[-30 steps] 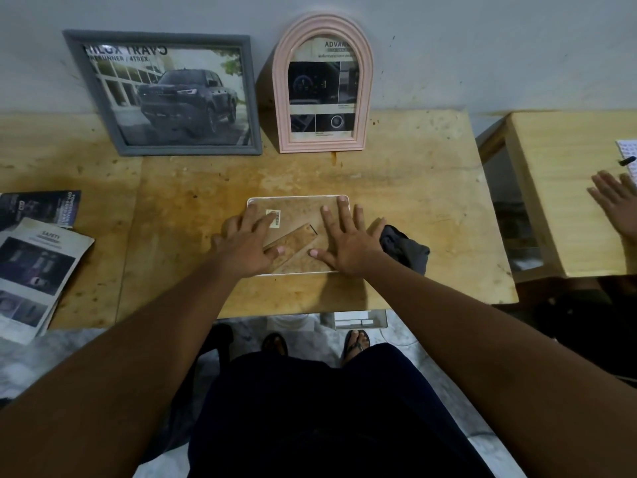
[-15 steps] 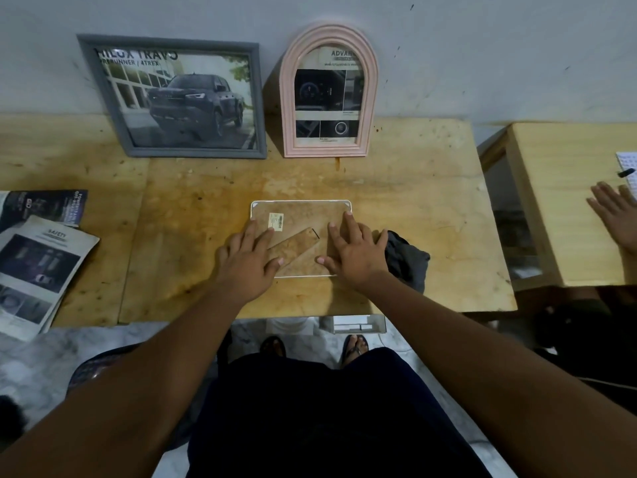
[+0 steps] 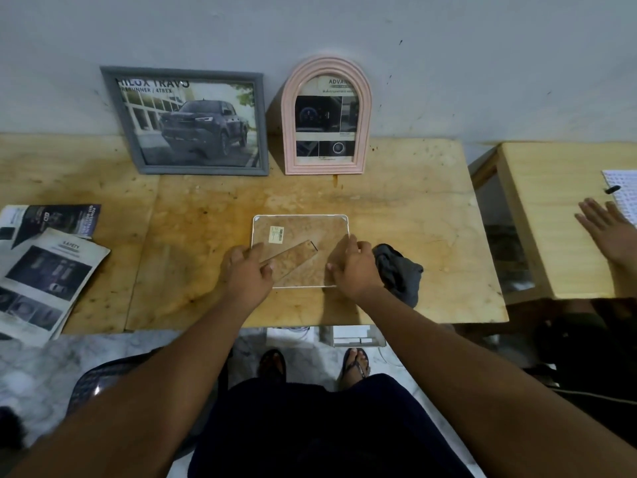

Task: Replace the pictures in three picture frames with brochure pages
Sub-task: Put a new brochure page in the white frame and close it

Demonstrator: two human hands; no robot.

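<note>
A small white-edged picture frame [image 3: 300, 232] lies face down on the wooden table [image 3: 413, 215], its brown backing board and folded stand facing up. My left hand [image 3: 246, 272] grips its near left edge, thumb by the stand. On the other side my right hand [image 3: 351, 267] curls round the near right edge. A grey frame [image 3: 203, 171] with a truck brochure page and a pink arched frame [image 3: 289, 132] with a dashboard page lean against the wall. Brochure pages [image 3: 44, 281] lie at the table's left.
A dark crumpled cloth [image 3: 400, 274] lies just right of the small frame. A second wooden table [image 3: 551, 236] stands to the right, with another person's hand [image 3: 610, 229] resting on it beside a white sheet and pen. My feet show below the table edge.
Both hands slid from lying flat on the backing board out to the frame's near side edges, and their fingers have curled round those edges.
</note>
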